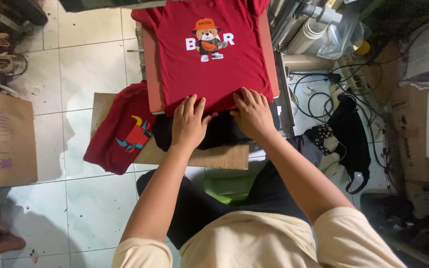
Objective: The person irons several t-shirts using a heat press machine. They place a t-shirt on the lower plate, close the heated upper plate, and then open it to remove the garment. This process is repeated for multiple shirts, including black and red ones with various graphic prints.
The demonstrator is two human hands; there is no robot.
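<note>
The left hand point(188, 123) and right hand point(252, 113) lie flat, fingers spread, side by side on the hem of a red shirt point(212, 54), clamping nothing. The shirt bears a bear print and white letters; it lies spread on a press plate point(150, 69), stretching away from the hands. Dark cloth point(219, 135) lies under the wrists, a second red shirt point(120, 131) to the left on a board point(214, 158).

Bright, even daylight over the tiled floor point(90, 69), light seems from the upper right. Soft shadows fall left of the wooden board point(214, 156) and the person's body at the floor's lower left. Red shirt point(209, 49) evenly lit, print sharp, no glare. Right edge cluttered and dim. Top left corner dark. Slight wide-angle stretch at edges; no motion blur.
</note>
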